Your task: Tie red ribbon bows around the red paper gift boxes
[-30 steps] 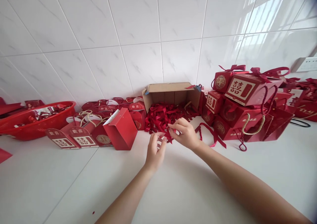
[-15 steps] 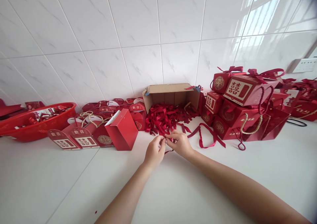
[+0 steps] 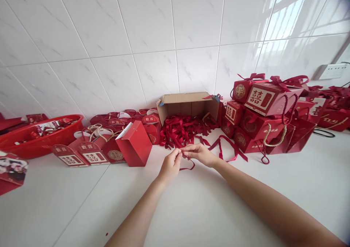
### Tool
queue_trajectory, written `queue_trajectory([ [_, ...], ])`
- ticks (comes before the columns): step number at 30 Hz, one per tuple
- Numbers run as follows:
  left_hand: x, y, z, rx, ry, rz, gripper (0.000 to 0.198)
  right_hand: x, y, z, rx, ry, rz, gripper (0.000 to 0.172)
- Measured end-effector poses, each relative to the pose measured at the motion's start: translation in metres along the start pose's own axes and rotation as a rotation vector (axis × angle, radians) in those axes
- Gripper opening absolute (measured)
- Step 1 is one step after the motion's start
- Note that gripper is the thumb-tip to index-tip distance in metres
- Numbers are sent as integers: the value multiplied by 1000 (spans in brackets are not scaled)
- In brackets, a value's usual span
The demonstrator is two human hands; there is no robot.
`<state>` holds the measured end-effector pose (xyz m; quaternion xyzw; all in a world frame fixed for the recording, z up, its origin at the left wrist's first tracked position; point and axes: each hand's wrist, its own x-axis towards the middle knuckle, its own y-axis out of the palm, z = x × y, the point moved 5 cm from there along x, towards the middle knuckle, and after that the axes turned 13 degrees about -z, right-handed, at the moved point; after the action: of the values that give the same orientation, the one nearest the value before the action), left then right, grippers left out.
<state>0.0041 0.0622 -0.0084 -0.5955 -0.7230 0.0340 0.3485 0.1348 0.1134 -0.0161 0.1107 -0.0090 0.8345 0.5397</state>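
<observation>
My left hand (image 3: 171,163) and my right hand (image 3: 200,154) meet fingertip to fingertip just above the white tabletop. Both are closed in a pinch on a thin dark-red ribbon (image 3: 190,167), whose loose loop hangs below the fingers. The exact spot they grip is mostly hidden by the fingertips. Right behind them, a heap of red ribbons (image 3: 179,128) spills out of a cardboard box (image 3: 186,98) lying with its opening toward me. More loose ribbon (image 3: 221,153) curls on the table to the right of my right hand.
Red gift boxes (image 3: 93,157) and a plain red box (image 3: 136,145) stand to the left. A red basin (image 3: 41,141) holds small wrapped items. At right, stacked red boxes (image 3: 261,125) carry bows and cord handles. Behind is a tiled wall (image 3: 153,68).
More of the ribbon's loop now shows below my fingers, and my right hand has tilted flatter. A red box with a photo has come into view at the left edge.
</observation>
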Motion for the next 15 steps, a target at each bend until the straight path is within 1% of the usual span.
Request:
queue_trajectory([
  [4,1,-1,1,42,24,8,27,1,-1,-5,122,75,15,29],
  [7,1,-4,-3,96,71,12,27,0,2,-10,209,137,21,27],
  [11,1,-11,-10,209,153,1,24,-3,10,-22,330,228,14,28],
  [15,2,-13,-15,336,222,-25,22,-8,15,-34,438,278,-20,30],
])
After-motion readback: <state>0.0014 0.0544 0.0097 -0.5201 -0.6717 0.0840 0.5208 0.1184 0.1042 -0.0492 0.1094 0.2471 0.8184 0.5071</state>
